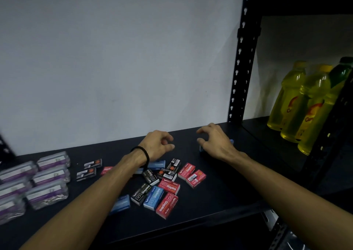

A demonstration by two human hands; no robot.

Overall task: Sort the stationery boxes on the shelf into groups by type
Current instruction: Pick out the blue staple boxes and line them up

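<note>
- Leftmost, clear packs with purple labels (48, 173) sit grouped on the black shelf (219, 198).
- Mixed red, blue and black staple boxes (162, 184) lie scattered mid-shelf.
- Left hand (157, 143) hovers above them, fingers loosely curled, holding nothing.
- Right hand (214, 141) rests over a blue box (201, 148); grip unclear.
- Yellow bottles (299, 101) stand far right.

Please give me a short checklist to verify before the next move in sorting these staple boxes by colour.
1. Left hand free: ok, fingers loosely curled, nothing in the grip.
2. Right hand free: cannot tell, a blue box shows under its palm.
3. Space on the shelf to the right: ok, bare surface.
4. Red staple boxes grouped: not ok, mixed with blue and black ones.
5. Clear purple-labelled boxes grouped: ok, together at left.
6. Yellow bottles away from work: ok, on the next shelf bay.
</note>
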